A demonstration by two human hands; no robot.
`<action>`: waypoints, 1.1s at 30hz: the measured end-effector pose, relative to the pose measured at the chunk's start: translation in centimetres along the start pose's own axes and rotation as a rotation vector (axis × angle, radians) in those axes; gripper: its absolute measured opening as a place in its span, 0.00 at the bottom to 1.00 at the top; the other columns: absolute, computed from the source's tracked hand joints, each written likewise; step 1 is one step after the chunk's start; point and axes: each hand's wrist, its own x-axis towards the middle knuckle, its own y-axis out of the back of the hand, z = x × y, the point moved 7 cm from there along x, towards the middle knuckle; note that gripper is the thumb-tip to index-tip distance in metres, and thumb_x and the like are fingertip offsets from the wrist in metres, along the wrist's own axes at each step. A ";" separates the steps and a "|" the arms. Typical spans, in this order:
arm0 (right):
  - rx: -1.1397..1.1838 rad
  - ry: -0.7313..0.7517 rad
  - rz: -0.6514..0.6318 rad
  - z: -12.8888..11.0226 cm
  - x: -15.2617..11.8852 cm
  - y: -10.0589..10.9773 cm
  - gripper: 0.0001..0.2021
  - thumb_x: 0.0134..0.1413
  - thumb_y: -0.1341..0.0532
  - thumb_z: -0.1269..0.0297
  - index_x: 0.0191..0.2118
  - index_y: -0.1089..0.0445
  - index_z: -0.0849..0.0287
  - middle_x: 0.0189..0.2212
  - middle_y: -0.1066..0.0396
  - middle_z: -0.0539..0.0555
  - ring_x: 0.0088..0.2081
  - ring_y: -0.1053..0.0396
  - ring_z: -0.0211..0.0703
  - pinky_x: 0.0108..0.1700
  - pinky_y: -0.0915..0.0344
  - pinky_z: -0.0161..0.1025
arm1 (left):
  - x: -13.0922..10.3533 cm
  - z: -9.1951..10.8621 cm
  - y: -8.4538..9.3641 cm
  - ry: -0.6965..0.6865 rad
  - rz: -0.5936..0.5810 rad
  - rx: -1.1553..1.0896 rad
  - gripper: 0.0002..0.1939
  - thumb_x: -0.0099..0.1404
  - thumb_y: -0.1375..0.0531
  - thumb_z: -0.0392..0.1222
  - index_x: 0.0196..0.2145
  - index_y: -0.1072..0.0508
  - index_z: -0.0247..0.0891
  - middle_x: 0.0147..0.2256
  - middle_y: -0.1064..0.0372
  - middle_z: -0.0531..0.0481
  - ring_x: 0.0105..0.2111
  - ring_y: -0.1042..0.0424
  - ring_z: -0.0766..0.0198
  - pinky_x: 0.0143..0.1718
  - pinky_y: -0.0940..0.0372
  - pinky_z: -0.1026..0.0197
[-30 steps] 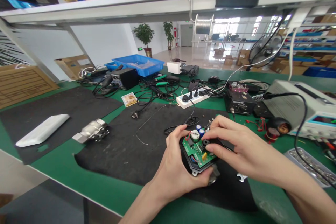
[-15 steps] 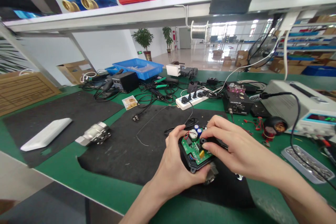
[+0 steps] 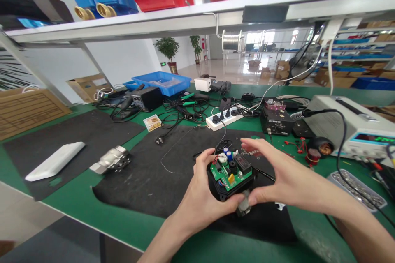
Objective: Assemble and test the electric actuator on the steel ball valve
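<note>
A green circuit board (image 3: 227, 176) sits in a black housing (image 3: 230, 194), with blue and white capacitors, a black block and a yellow part on it. My left hand (image 3: 200, 189) is wrapped round the housing's left and lower side, thumb along the near edge. Beneath the housing a metal fitting (image 3: 244, 205) shows. My right hand (image 3: 277, 172) is at the right side, thumb and fingers spread wide, its thumb tip close to the fitting; whether it touches cannot be made out. The black mat (image 3: 148, 189) lies below.
On the left lie a white bar (image 3: 55, 161) and a metal valve (image 3: 111, 159). A power strip (image 3: 225, 118), cables and a blue tray (image 3: 163, 82) are behind. On the right are a soldering station (image 3: 277, 121), a bench instrument (image 3: 348, 125) and a tray of small parts (image 3: 356, 189).
My right hand has come off the board's black round part and opened, moving to the housing's right side. The black block on the board is now uncovered. The view has shifted slightly.
</note>
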 end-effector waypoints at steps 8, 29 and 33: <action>0.363 -0.213 0.253 3.0 -1.9 -7.3 0.65 0.34 0.19 0.51 0.74 0.57 0.49 0.69 0.41 0.60 0.68 0.40 0.58 0.69 0.42 0.59 | -0.2 0.9 1.0 0.039 -0.162 -0.109 0.48 0.64 0.31 0.49 0.70 0.57 0.49 0.64 0.42 0.38 0.65 0.37 0.47 0.66 0.40 0.40; 0.393 -0.172 0.686 1.7 -2.5 -9.9 0.50 0.38 0.23 0.61 0.67 0.46 0.52 0.56 0.28 0.60 0.54 0.26 0.58 0.55 0.27 0.54 | 3.2 10.4 3.6 -0.291 -0.211 0.737 0.09 0.69 0.39 0.50 0.39 0.23 0.44 0.40 0.31 0.48 0.45 0.31 0.53 0.45 0.35 0.54; 0.382 -0.172 0.673 1.7 -2.5 -10.2 0.51 0.38 0.23 0.59 0.68 0.46 0.52 0.56 0.27 0.60 0.54 0.26 0.59 0.55 0.27 0.55 | 4.3 11.4 2.5 -0.250 -0.369 0.869 0.12 0.66 0.39 0.53 0.33 0.22 0.43 0.37 0.30 0.49 0.40 0.28 0.54 0.35 0.38 0.57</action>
